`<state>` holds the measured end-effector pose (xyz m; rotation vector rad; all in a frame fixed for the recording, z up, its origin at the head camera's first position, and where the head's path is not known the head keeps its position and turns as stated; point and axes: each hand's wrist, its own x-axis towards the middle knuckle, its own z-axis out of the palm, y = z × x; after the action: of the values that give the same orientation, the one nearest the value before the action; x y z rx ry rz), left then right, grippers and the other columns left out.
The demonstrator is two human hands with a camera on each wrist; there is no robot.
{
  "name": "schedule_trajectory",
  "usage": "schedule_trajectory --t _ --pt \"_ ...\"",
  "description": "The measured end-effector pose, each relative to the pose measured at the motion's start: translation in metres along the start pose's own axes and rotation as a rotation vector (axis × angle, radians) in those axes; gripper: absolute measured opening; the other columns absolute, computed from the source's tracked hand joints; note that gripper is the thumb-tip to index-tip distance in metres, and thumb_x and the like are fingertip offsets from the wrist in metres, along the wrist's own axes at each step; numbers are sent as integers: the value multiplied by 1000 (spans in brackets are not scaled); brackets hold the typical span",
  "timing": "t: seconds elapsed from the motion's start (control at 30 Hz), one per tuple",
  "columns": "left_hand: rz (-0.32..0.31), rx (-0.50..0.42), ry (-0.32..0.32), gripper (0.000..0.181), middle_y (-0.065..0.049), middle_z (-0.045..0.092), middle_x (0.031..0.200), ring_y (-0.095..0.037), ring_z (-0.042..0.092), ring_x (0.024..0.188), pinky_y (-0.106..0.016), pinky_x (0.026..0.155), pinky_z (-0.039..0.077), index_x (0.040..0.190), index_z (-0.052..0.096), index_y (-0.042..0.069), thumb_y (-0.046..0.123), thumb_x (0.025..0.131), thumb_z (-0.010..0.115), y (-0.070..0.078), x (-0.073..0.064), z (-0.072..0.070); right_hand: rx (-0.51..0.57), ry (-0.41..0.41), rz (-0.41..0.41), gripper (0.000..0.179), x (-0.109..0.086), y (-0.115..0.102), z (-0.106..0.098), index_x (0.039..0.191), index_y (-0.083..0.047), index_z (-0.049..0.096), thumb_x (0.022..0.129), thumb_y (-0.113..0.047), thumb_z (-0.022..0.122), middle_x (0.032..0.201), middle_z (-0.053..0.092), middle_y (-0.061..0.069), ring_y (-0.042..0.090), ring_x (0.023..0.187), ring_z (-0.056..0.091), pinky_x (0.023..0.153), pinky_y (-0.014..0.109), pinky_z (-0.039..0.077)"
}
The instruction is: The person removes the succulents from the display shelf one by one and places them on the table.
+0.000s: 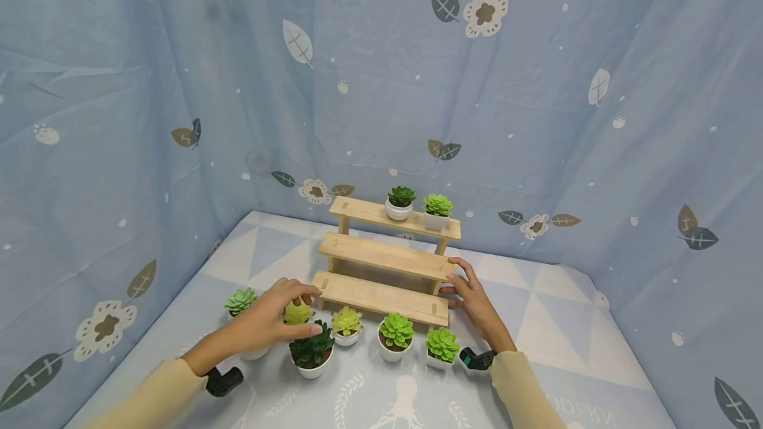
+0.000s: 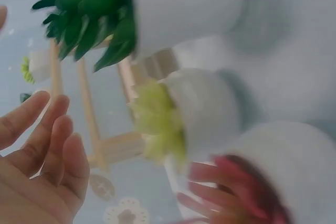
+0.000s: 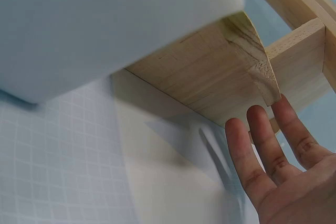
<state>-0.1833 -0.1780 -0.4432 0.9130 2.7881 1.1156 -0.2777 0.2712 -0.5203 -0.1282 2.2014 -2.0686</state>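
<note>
A three-tier wooden shelf [image 1: 381,296] stands in the middle of the table. At its right end, my right hand [image 1: 473,300] has its fingers extended; in the right wrist view the fingertips [image 3: 283,106] are right at a board's corner. My left hand [image 1: 280,313] hovers at the shelf's lower left, fingers loosely bent with nothing between them. Its thumb overlaps a dark green potted succulent [image 1: 312,346] in the head view. Close by are a yellow-green succulent [image 1: 298,312] and another yellow-green potted one [image 1: 347,324]. The left wrist view also shows a red-leaved plant [image 2: 236,187] in a white pot.
On the top tier sit a dark green succulent [image 1: 400,204] and a bright green one [image 1: 438,210]. Two bright green potted succulents [image 1: 395,336] [image 1: 442,347] stand before the shelf. A pale green succulent [image 1: 240,301] is at the left. Blue patterned curtain [image 1: 381,85] surrounds the table.
</note>
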Motion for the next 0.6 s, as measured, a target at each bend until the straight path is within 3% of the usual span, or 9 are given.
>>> schedule_trajectory --t 0.3,0.6 --pt "101 -36 68 41 4 63 108 -11 59 93 -30 70 50 132 63 15 37 99 72 -1 32 -12 -1 -16 -5 54 -1 0 0 153 -35 36 105 -45 58 141 50 22 49 122 56 88 49 55" --pt "89 -65 72 37 7 64 105 -11 60 91 -32 70 50 130 64 19 41 100 69 2 64 -27 -2 -18 3 54 -1 0 0 153 -35 36 105 -45 59 141 51 22 48 122 57 88 50 55"
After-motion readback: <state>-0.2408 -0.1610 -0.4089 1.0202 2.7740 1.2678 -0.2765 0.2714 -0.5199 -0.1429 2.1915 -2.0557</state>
